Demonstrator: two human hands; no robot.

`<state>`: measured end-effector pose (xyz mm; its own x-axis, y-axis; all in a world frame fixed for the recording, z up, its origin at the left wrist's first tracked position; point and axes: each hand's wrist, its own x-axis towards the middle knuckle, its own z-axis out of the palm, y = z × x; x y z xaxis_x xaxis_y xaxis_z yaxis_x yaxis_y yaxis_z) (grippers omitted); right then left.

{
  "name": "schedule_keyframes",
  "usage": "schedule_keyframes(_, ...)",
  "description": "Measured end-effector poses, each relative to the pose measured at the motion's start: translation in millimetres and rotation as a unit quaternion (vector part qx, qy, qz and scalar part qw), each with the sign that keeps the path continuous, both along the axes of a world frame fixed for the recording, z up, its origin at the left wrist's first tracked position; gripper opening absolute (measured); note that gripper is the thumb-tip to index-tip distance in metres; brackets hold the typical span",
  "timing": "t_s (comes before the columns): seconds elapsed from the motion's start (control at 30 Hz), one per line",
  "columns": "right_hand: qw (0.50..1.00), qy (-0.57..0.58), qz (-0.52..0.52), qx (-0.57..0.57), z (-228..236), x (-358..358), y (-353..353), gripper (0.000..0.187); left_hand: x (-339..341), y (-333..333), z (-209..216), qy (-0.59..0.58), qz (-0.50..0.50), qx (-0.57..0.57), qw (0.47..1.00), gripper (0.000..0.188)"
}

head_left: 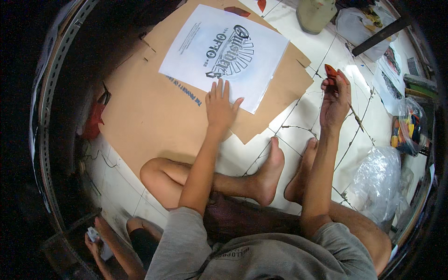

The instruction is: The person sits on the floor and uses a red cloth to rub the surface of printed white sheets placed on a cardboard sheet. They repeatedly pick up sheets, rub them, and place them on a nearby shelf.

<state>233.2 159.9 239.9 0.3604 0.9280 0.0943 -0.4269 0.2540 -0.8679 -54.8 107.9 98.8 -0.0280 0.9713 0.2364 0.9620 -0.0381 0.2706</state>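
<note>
My left hand (220, 106) lies flat with its fingers spread, at the lower edge of a white printed sheet (186, 51). The sheet bears black lettering and a sunburst drawing, and it rests at a slant on a large piece of brown cardboard (144, 126). Off to the right of the cardboard, my right hand (335, 100) is raised over the tiles, its fingers curled round a small pointed red-orange piece (331, 73) whose exact kind I cannot make out. Beside that wrist shows a thin brown stick-like thing (356, 117); whether the hand holds it is unclear.
Red scraps (237, 11) lie near the sheet's far edge. A greenish container (315, 16) stands at the back right. Plastic bags (377, 182) and a dark bar (380, 36) are along the right. At lower left another person's hands (95, 238) hold something whitish.
</note>
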Motion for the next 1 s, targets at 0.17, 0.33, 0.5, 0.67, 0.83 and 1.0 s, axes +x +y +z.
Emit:
schedule_keyframes(0.17, 0.987, -0.085, 0.094, -0.102, -44, -61, -15, 0.025, 4, 7, 50, -0.103, 0.021, -0.22, 0.97, 0.078)
schedule_keyframes(0.33, 0.949, -0.178, 0.226, -0.128, -104, -119, -37, 0.02, -70, 25, 24, -0.009, -0.157, -0.057, 0.986, 0.091)
schedule_keyframes(0.5, 0.911, -0.306, 0.265, -0.08, -129, -130, -28, 0.018, -65, 23, -10, -0.028, -0.078, -0.055, 0.995, 0.112)
schedule_keyframes(0.67, 0.856, -0.47, 0.207, 0.065, -134, -131, -16, 0.018, -62, 27, -3, -0.067, -0.077, -0.091, 0.991, 0.132)
schedule_keyframes(0.83, 0.842, -0.513, 0.13, 0.101, -133, -143, -22, 0.021, -62, 27, -4, -0.072, -0.075, -0.095, 0.99, 0.137)
schedule_keyframes(1.0, 0.846, -0.495, 0.165, 0.106, -147, -139, -28, 0.018, -62, 28, -6, -0.073, -0.073, -0.093, 0.99, 0.136)
